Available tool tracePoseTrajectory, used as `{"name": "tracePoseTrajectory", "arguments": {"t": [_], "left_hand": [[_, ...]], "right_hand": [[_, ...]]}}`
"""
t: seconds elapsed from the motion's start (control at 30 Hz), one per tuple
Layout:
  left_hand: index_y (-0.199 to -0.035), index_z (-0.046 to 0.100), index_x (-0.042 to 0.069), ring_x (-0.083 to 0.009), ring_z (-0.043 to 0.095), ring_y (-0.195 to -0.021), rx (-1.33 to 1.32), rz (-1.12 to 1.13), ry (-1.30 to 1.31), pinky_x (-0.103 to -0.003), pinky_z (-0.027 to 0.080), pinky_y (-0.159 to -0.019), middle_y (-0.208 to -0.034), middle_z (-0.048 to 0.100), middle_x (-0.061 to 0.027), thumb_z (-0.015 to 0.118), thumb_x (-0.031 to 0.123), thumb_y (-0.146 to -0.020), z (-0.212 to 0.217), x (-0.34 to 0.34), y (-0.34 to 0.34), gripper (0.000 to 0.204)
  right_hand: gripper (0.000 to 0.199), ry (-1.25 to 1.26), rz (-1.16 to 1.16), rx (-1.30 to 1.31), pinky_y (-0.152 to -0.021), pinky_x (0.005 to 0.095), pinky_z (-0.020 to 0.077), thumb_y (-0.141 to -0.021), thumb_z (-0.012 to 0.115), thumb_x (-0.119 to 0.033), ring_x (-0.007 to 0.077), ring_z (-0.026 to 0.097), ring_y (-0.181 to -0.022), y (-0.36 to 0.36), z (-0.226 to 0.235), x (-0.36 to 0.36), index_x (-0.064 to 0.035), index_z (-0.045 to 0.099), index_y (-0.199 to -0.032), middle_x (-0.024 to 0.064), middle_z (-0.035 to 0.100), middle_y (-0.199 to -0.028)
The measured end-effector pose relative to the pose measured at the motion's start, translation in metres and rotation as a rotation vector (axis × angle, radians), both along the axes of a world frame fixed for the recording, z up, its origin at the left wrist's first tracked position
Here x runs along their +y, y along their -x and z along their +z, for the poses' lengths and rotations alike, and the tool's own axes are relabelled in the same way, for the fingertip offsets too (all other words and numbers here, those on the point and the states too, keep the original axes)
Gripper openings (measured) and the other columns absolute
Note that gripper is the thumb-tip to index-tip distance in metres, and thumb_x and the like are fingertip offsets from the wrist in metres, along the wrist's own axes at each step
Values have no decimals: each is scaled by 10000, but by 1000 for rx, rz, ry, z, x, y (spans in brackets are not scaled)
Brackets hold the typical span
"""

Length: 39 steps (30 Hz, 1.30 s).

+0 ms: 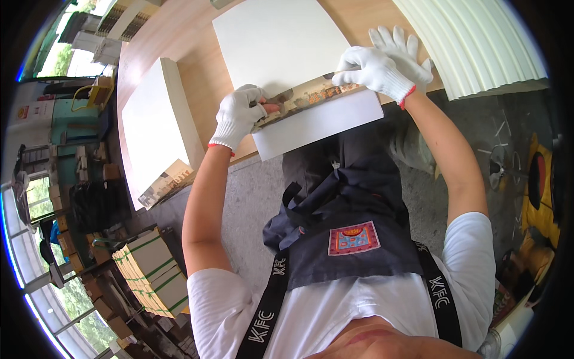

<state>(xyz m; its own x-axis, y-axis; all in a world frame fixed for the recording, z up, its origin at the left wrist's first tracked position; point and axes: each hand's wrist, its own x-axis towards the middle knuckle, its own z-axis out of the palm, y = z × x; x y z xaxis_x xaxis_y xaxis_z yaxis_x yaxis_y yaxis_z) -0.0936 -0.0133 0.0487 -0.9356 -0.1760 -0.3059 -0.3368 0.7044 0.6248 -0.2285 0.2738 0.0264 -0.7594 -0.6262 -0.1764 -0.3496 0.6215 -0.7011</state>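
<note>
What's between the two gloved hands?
In the head view, a printed strip runs from the left hand to the right hand, lying across a white sheet.

Wooden table, light brown, smooth top. Big white sheet flat in middle of table. Tall white paper stack left of big sheet, near table edge. Ribbed cream pile right of big sheet, hanging over table edge.
</note>
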Motion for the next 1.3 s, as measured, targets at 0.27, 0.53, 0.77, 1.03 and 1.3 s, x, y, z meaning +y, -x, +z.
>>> {"name": "tracePoseTrajectory", "arguments": {"t": [0.27, 0.53, 0.77, 1.03, 1.3], "left_hand": [[-1487, 376, 282, -221, 673, -971, -85, -532, 447, -352, 632, -776, -1449, 411, -45, 850, 145, -718, 35, 11, 43, 914], [-1453, 397, 458, -233, 684, -974, -76, -1290, 785, -355, 612, -801, -1332, 515, 14, 872, 192, -666, 51, 52, 93, 957], [-1453, 379, 491, -265, 683, -959, -247, -1326, 881, -394, 600, -773, -1343, 496, -39, 853, 161, -666, 50, 71, 108, 976], [-1516, 339, 378, -351, 578, -1230, -390, -1340, 815, -507, 531, -972, -1464, 441, -41, 903, 145, -643, 42, 66, 118, 1065], [-1543, 319, 288, -350, 587, -1204, -226, -1338, 802, -466, 499, -1005, -1474, 463, -50, 894, 179, -639, 30, 60, 122, 1077]], "right_hand": [[269, 142, 73, 109, -735, 329, 486, -838, 767, -361, 166, 636, -800, 0, -13, 0, -103, 697, -869, 26, 673, -841], [275, 89, 10, 159, -766, 340, 492, -867, 717, -388, 191, 641, -850, 0, -11, -1, -119, 697, -919, 48, 678, -882], [388, -330, -75, 1006, -977, 417, 469, -986, 512, -302, 249, 587, -1149, 15, -15, 64, -239, 546, -1368, 47, 611, -1269], [308, 189, 276, 971, -868, 373, 464, -793, 691, -101, 210, 647, -952, -29, 12, 47, -153, 703, -1096, 29, 678, -998], [290, 117, 502, 627, -764, 352, 521, -779, 717, -171, 191, 664, -818, -53, -6, -56, -140, 710, -1067, 41, 694, -891]]}}
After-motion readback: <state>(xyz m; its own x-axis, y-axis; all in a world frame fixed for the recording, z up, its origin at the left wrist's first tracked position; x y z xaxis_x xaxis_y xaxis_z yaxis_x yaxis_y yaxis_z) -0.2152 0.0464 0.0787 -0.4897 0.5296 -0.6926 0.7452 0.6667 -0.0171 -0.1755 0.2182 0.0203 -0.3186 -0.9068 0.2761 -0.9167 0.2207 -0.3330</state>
